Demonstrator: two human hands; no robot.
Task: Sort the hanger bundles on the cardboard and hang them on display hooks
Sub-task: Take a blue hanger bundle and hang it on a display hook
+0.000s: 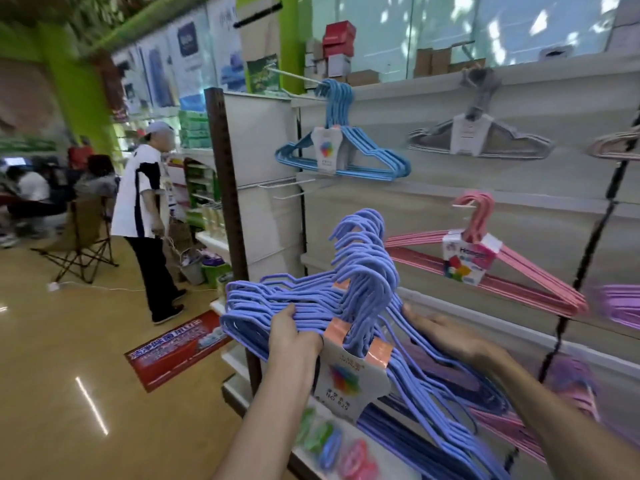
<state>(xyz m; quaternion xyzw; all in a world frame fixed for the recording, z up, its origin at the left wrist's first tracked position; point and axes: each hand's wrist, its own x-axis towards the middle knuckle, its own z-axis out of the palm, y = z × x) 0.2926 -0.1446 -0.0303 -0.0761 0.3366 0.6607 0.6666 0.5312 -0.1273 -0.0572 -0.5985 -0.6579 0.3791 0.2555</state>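
Note:
I hold up several periwinkle-purple hanger bundles (346, 306), stacked together, in front of the display wall. My left hand (294, 336) grips the stack's left shoulder side, fingers curled over the wires. My right hand (446, 332) supports the right side, fingers reaching under the wires. A white card label (349, 375) hangs at the front of the stack. An empty white double-wire hook (287, 188) sticks out of the wall above the bundles. On other hooks hang a blue bundle (343, 147), a grey bundle (478, 133) and a pink bundle (485, 268).
More purple and pink hangers (568, 386) lie on the lower shelf at right, with small coloured packs (332, 445) at its front. A brown post (228, 202) ends the shelf unit. A person in a white shirt (145, 209) stands in the aisle at left, near a folding chair (83, 244).

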